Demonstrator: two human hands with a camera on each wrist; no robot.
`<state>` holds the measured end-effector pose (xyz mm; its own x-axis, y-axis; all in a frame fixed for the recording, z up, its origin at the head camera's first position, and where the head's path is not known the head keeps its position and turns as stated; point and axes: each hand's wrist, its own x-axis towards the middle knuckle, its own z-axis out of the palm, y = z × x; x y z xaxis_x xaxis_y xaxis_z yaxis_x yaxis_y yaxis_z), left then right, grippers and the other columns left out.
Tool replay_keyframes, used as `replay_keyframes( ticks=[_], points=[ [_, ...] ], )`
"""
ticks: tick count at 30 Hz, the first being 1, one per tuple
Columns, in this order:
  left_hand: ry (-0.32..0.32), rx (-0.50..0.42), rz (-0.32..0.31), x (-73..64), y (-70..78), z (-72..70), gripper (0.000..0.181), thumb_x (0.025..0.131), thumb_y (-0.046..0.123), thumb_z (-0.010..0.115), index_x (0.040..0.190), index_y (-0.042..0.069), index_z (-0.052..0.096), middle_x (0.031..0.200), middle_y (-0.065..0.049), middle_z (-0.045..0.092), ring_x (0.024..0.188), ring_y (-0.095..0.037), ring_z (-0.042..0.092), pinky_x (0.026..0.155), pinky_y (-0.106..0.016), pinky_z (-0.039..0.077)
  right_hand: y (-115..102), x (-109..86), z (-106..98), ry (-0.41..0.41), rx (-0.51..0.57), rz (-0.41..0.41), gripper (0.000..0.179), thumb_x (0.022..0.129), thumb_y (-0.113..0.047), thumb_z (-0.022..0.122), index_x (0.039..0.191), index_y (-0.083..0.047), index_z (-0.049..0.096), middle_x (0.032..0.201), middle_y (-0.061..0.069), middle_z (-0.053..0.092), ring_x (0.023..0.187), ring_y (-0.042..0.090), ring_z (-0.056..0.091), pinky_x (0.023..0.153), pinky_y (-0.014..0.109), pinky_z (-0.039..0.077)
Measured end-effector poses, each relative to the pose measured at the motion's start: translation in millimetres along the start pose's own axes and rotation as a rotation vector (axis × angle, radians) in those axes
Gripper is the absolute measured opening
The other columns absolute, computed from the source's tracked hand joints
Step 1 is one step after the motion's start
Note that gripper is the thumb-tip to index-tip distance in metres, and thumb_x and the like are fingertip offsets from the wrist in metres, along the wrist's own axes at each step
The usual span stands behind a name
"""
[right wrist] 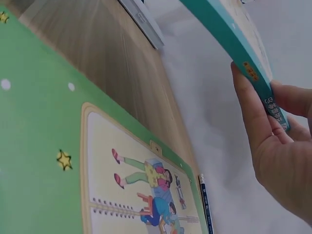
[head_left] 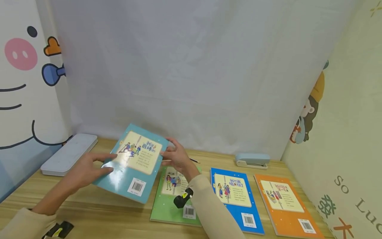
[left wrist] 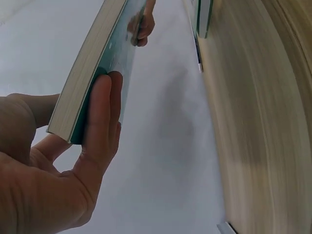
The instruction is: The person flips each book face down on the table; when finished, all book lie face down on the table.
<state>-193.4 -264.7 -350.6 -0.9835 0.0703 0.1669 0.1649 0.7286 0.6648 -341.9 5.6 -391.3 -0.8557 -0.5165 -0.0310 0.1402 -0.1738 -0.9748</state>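
A teal book (head_left: 119,177) is held tilted above the table, its printed cover and barcode turned toward me. My left hand (head_left: 85,170) grips its left edge, with the cream page block (left wrist: 87,68) between thumb and fingers in the left wrist view. At the upper right edge, my right hand (head_left: 180,159) pinches the teal spine (right wrist: 239,46) between thumb and fingers. Beneath lies a green book (head_left: 162,210), partly hidden by the teal book and my right arm. To its right lie a blue book (head_left: 234,212) and an orange book (head_left: 285,220), both flat.
A long white case (head_left: 67,156) lies at the table's back left. At the back right stands a light blue stapler (head_left: 253,159). A dark pencil (head_left: 195,160) lies near the back edge, against a pale curtain (head_left: 203,73). Printed panels flank the table.
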Motion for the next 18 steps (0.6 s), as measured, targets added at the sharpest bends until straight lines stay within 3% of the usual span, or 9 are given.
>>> replay_keyframes(
  ticks=[5,9,14,18],
  points=[
    [-0.052,0.029,-0.075,-0.9,-13.5,0.6,0.050,0.090,0.012,0.071,0.135,-0.004,0.058,0.136,-0.037,0.052,0.113,-0.044,0.053,0.081,-0.044,0.049,2,2.2,3,-0.054,-0.122,0.003,0.069,0.094,0.007,0.060,0.154,-0.019,0.036,0.090,0.007,0.066,0.076,0.018,0.068,0.069,0.035,0.061],
    [-0.095,0.035,-0.124,0.2,-22.4,1.7,0.050,0.091,0.011,0.070,0.136,-0.006,0.056,0.134,-0.040,0.049,0.109,-0.044,0.053,0.080,-0.043,0.048,5,4.1,5,-0.087,-0.169,0.033,0.076,0.094,0.009,0.060,0.157,-0.020,0.029,0.105,0.015,0.069,0.080,0.018,0.069,0.079,0.042,0.061],
    [-0.118,0.039,-0.133,1.1,-35.1,5.7,0.049,0.087,0.006,0.072,0.132,-0.009,0.058,0.122,-0.037,0.058,0.101,-0.036,0.056,0.075,-0.034,0.047,14,6.5,9,-0.123,-0.190,0.064,0.082,0.092,0.014,0.058,0.159,-0.021,0.026,0.104,0.016,0.065,0.080,0.020,0.068,0.092,0.053,0.056],
    [-0.127,0.054,-0.110,1.0,-44.7,9.4,0.046,0.083,0.002,0.075,0.125,-0.011,0.062,0.113,-0.033,0.063,0.095,-0.033,0.057,0.072,-0.032,0.047,21,9.1,13,-0.130,-0.233,0.073,0.083,0.091,0.014,0.059,0.159,-0.020,0.025,0.101,0.014,0.063,0.076,0.020,0.067,0.089,0.050,0.058]
  ],
)
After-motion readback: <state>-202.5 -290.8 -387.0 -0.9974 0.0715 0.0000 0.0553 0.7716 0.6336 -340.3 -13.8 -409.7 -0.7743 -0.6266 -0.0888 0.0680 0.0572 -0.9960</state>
